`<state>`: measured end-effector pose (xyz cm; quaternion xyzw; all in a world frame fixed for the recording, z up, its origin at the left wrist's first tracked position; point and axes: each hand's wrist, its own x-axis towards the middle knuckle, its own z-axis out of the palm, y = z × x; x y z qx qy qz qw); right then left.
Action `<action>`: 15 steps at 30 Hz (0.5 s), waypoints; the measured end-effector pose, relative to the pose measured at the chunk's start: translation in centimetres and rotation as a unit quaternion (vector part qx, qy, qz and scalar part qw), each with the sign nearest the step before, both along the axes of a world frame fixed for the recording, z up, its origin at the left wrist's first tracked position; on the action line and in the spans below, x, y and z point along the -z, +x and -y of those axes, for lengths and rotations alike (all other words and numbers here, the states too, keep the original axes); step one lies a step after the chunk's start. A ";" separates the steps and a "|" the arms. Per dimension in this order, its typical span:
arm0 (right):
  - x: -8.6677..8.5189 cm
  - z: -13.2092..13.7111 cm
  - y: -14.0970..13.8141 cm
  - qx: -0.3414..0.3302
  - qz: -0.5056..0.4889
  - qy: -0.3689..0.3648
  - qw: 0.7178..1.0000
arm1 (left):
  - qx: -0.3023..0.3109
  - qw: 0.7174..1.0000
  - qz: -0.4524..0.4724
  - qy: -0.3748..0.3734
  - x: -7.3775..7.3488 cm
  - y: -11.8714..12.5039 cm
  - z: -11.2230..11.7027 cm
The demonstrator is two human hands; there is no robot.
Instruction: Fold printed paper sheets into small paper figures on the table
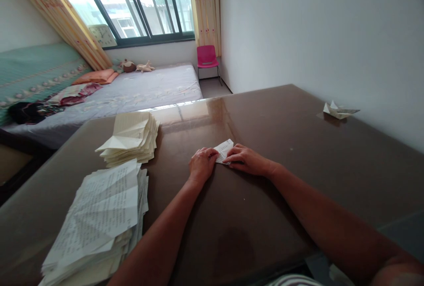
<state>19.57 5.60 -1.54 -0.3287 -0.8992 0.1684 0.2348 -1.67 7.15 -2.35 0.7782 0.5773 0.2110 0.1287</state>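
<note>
A small folded piece of printed paper (225, 149) lies on the brown tabletop between my two hands. My left hand (202, 162) pinches its left edge, thumb and fingers closed together. On the right side, the fingers of my right hand (247, 158) are bent and press on the paper's lower right part. My fingers hide some of its edges. To the left of my arm lies a stack of printed sheets (106, 202), creased on top. Behind that stack sits a pile of cream-coloured lined paper (130, 133).
A folded paper boat (339, 111) stands at the right of the glossy brown table (298, 135), near the white wall. Beyond the table's far edge are a bed (165, 80) with soft toys (145, 66) and a pink chair (207, 57) below the window.
</note>
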 end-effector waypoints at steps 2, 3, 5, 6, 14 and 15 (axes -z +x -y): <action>0.3 -0.1 -0.1 0.005 -0.005 0.001 1.000 | -0.009 1.000 -0.011 -0.006 -0.1 0.1 0.1; 0.4 -0.2 -0.1 0.008 -0.008 0.003 1.000 | -0.013 1.000 -0.016 -0.008 -0.1 0.1 0.1; 0.7 -0.3 -0.2 0.014 -0.009 0.011 1.000 | -0.021 0.999 -0.024 -0.009 -0.1 0.2 0.1; 0.8 -0.3 -0.2 0.018 -0.009 0.015 1.000 | -0.025 0.999 -0.027 -0.008 -0.1 0.3 0.1; 0.9 -0.2 -0.4 0.022 0.006 0.030 0.999 | -0.028 1.000 -0.015 -0.003 0.3 0.4 0.1; 0.9 -0.2 -0.4 0.021 0.007 0.031 0.999 | -0.027 1.000 -0.014 -0.001 0.3 0.5 0.1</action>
